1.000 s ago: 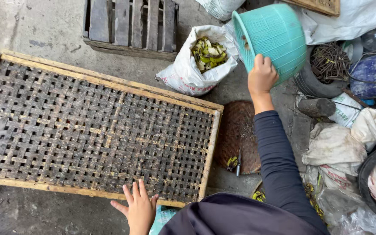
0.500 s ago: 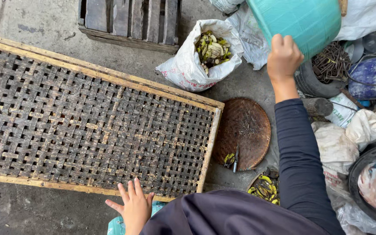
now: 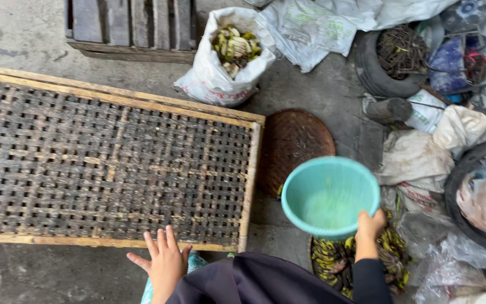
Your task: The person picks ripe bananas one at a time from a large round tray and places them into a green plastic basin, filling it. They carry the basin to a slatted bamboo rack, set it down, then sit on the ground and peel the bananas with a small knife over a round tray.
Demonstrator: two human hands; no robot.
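Down from beside the white sack [image 3: 227,62] of leafy scraps, where it was half a second ago, comes the teal basin [image 3: 331,195], now mouth-up between the round woven lid [image 3: 293,147] and the yellow-green heap [image 3: 341,260]. From left to right I see the woven bamboo tray [image 3: 108,163] lying flat on the concrete, my left hand [image 3: 164,263] spread and grasping nothing at its near edge, seemingly for balance. My right hand [image 3: 369,225] is clamped on the basin's near rim, which holds it level.
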